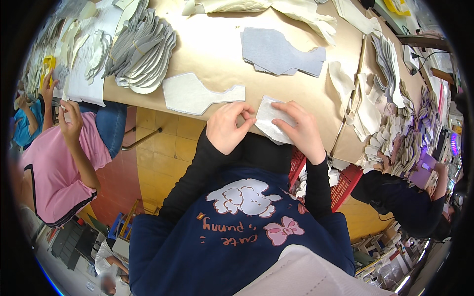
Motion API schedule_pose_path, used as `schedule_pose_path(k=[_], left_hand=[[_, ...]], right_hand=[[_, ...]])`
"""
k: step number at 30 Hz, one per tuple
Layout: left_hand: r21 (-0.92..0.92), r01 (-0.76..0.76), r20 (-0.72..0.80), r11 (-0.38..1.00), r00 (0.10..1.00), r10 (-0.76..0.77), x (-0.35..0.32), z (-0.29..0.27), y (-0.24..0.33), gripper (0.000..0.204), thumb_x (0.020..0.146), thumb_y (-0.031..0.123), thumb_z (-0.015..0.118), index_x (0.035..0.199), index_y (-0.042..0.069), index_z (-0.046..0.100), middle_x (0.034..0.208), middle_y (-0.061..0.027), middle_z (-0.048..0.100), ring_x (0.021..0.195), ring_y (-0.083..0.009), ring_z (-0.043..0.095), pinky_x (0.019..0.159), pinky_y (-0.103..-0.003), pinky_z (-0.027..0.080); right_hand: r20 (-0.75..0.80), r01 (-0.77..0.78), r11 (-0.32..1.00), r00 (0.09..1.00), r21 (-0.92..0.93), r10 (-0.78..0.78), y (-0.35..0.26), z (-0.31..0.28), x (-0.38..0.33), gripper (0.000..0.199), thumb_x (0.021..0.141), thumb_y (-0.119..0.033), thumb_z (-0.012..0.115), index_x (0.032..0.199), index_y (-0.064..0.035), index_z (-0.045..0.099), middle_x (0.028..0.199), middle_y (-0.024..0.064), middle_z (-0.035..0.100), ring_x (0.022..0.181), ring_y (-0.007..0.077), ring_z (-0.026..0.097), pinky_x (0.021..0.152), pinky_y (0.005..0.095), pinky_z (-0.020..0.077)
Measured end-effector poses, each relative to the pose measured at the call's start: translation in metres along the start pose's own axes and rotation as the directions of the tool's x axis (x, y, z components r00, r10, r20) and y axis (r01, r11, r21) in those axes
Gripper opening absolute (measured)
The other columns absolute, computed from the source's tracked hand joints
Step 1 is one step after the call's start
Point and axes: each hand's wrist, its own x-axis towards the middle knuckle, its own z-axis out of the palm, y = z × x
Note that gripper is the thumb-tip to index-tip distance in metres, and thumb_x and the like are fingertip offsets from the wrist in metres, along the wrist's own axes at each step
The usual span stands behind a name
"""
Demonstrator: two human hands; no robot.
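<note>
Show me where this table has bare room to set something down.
The brown-papered table is bare between the fanned grey stack and the blue-grey pile, beyond the flat white piece. A smaller gap lies between the right hand, that pile and the loose cream pieces. It's crowded along the far edge and at both ends.

The held piece point(263, 112) looks glossy; the grey stack point(271, 49), matt; the tabletop covering point(207, 37), papery.

I see bare table point(207, 47) left of the grey stack point(279, 49), room to pass; a bundle point(145, 59) blocks farther left, cream pieces point(308, 19) behind, white piece point(265, 112) in front.
</note>
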Motion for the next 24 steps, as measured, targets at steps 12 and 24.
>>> schedule_pose_path(k=[12,24], left_hand=[[0.032,-0.045,-0.023,0.999,0.999,0.045,0.0000,0.0014,0.0030,0.016,0.082,0.015,0.078,0.097,0.011,0.074,0.077,0.0005,0.064,0.060,-0.0160,0.050,0.056,-0.032,0.041],[0.082,-0.090,-0.020,0.993,0.996,0.092,-0.0002,0.0038,-0.0010,0.019,0.083,0.015,0.076,0.103,0.014,0.076,0.078,0.0005,0.062,0.062,-0.0172,0.052,0.058,-0.032,0.043]], right_hand=[[-0.022,0.004,1.000,1.000,0.010,-0.004,0.0026,0.0010,-0.0002,0.037,0.085,-0.012,0.076,0.121,-0.0086,0.071,0.103,0.0118,0.068,0.091,0.0334,0.068,0.077,0.0384,0.0532],[-0.034,0.012,1.000,0.999,0.017,-0.011,0.0042,0.0023,-0.0050,0.031,0.086,-0.009,0.075,0.117,-0.0071,0.073,0.105,0.0119,0.070,0.089,0.0334,0.069,0.076,0.0374,0.0543]])
